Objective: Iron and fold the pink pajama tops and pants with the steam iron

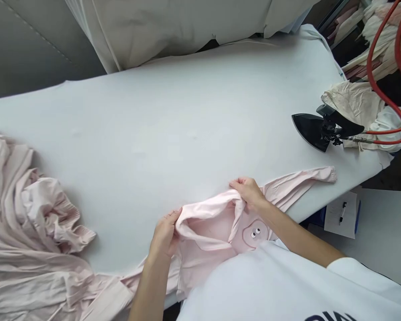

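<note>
The left hand (165,234) and right hand (249,191) are both closed on the collar (207,218) of a pale pink shirt (203,263), pinching the folded edge. The shirt lies on a white padded counter (153,133), with one sleeve (297,185) stretched out and the rest bunched at left. The thin fabric looks light and soft, easiest held by the collar. A cartoon-face patch (255,232) marks the chest.

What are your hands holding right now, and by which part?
Both hands hold a pink shirt by its collar: the left hand at one end, the right hand at the other.
</note>
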`<state>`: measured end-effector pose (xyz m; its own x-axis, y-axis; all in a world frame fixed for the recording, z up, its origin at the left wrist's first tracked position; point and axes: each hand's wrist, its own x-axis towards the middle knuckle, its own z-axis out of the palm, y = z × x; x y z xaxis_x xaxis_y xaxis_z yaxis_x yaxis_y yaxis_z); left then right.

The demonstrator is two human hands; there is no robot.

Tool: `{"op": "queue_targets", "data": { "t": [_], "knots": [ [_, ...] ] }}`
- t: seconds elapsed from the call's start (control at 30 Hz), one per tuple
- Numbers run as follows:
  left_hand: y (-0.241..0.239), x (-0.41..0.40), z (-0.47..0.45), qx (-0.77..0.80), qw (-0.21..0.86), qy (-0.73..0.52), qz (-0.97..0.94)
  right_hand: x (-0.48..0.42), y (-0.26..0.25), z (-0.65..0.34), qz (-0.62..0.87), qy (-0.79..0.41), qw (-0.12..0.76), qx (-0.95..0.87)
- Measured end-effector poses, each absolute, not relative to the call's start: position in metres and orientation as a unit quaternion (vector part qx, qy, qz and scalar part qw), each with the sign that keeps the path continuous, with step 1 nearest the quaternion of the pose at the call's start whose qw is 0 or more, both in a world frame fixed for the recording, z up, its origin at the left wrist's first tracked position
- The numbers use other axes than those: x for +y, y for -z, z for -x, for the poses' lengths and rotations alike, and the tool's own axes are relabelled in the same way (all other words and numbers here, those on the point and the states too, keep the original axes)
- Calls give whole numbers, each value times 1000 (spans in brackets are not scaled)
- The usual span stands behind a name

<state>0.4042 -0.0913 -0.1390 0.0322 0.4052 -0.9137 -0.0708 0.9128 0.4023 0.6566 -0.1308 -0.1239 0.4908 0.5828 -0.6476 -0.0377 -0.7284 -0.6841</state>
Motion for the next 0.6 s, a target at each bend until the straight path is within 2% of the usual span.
{"op": "queue_targets", "data": {
  "t": [0.1, 0.17, 0.23, 0.3, 0.33, 0.47, 0.53, 0.6],
  "knots": [
    [136, -104, -409, 739, 474, -289, -381, -135, 116, -651, 806, -275, 335, -402],
    [136, -111, -412, 701, 341, -292, -555, -139, 110, -651, 731, -172, 260, -608],
    [137, -111, -416, 633, 284, -218, -686, -137, 111, -654, 658, -144, 141, -725],
    [137, -103, -417, 592, 281, -143, -742, -130, 115, -659, 631, -157, 64, -757],
    [137, -98, -417, 586, 307, -119, -741, -124, 118, -663, 626, -179, 56, -757],
    [134, -75, -416, 584, 510, -72, -627, -107, 127, -671, 613, -297, 108, -724],
    [134, -68, -419, 582, 516, -73, -624, -104, 129, -669, 639, -294, 119, -701],
    [134, -66, -423, 575, 455, -85, -675, -102, 131, -667, 653, -264, 114, -701]
  ]
}}
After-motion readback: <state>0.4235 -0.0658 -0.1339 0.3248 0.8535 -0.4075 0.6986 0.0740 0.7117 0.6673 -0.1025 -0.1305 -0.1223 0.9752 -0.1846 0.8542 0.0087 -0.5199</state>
